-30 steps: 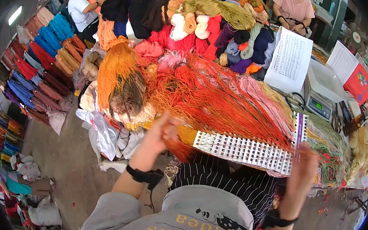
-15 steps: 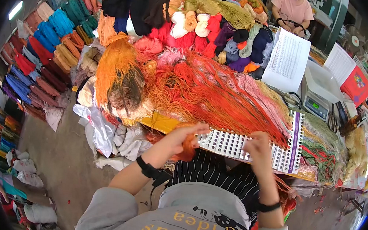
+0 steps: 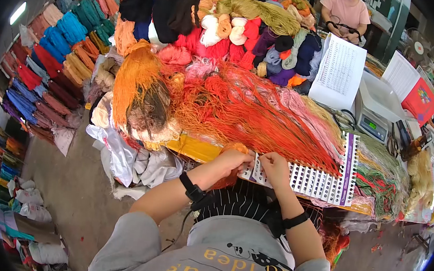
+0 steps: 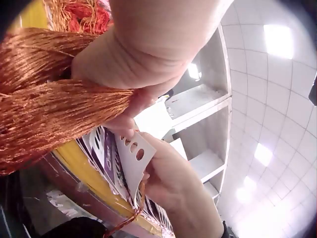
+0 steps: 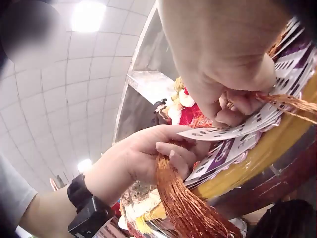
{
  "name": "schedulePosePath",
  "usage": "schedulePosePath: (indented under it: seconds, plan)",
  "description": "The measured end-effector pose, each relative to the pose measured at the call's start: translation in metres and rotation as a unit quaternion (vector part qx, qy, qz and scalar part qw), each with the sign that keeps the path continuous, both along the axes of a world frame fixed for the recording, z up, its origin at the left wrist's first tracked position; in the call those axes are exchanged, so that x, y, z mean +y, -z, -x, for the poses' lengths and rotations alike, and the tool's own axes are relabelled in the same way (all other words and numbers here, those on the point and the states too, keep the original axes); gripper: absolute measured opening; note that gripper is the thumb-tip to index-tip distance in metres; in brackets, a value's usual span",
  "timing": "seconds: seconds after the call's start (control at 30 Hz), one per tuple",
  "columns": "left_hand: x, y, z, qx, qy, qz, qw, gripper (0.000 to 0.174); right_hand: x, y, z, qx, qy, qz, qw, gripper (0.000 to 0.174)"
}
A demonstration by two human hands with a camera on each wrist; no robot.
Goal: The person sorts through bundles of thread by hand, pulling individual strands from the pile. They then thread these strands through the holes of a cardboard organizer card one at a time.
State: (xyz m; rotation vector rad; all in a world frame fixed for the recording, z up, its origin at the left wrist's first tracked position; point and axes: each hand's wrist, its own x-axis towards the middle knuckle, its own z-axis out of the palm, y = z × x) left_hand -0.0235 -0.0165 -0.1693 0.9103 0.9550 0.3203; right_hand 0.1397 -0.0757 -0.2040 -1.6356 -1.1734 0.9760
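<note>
My left hand grips a thick hank of rust-orange thread, which spills out past its fingers. Its fingertips are also at the end of a white card with punched holes, the leftmost of an overlapping row. Right beside it, my right hand pinches a few rust-orange strands against the same card. In the right wrist view the left hand's fingers curl round the hank under the card's tip. Many red and orange threads lie along the row's far side.
A yellow edge runs under the cards. Behind the threads are heaped skeins. At right lie a printed sheet, a digital scale and scissors. Another person is across the table. White bags lie at left.
The right hand has swung left from the right end of the card row to its left end. The left hand has moved right with the hank, and the two now meet at the card.
</note>
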Motion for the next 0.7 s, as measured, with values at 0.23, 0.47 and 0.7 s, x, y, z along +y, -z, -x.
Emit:
schedulePosePath:
  seconds: [0.23,0.47,0.7]
  plan:
    - [0.006,0.027,-0.002,0.16,0.025,-0.116,0.98,0.014,0.0,-0.013,-0.002,0.079,-0.016,0.022,0.996,0.017]
    - [0.034,-0.056,0.078,-0.262,-0.091,0.082,0.957,0.019,-0.007,-0.013,-0.005,-0.005,-0.063,0.001,0.998,0.015]
    - [-0.005,-0.031,0.007,0.117,0.195,-0.17,0.959,0.02,-0.005,-0.015,-0.014,0.201,-0.114,0.018,0.973,0.016]
